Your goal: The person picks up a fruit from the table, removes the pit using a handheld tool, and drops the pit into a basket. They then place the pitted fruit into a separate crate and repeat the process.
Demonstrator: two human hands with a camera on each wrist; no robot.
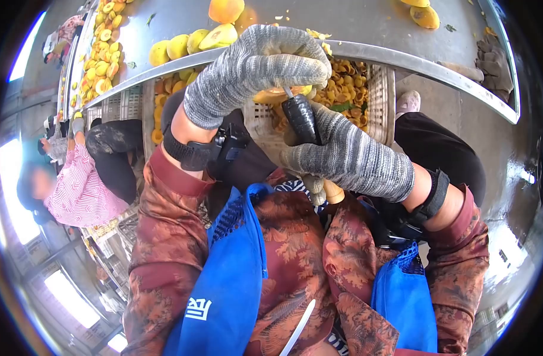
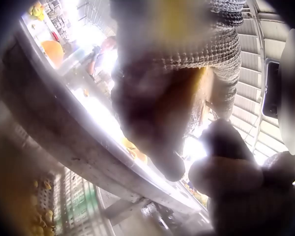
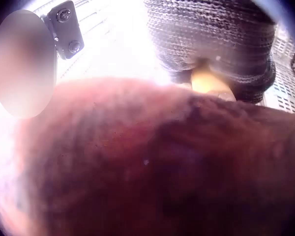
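My left hand (image 1: 265,62), in a grey knitted glove, curls over a yellow peach half (image 1: 270,97) at the table edge and covers most of it. In the left wrist view, the peach half (image 2: 199,93) shows dimly under the glove. Just below, my gloved right hand (image 1: 357,151) grips a hand tool by its black-taped handle (image 1: 302,118). The tool's thin metal shaft (image 1: 288,92) points up to the fruit; its tip is hidden. A pale, rounded wood-coloured end (image 1: 333,191) sticks out below the right fingers, and shows in the right wrist view too (image 3: 211,84).
A metal table (image 1: 366,50) with a raised rim stands ahead, with yellow peaches (image 1: 194,41) along its edge and many pieces (image 1: 102,59) at left. Below it, a plastic crate (image 1: 378,107) holds peach pieces. A dark cloth (image 1: 494,68) lies at the right corner. Another person (image 1: 96,184) sits at left.
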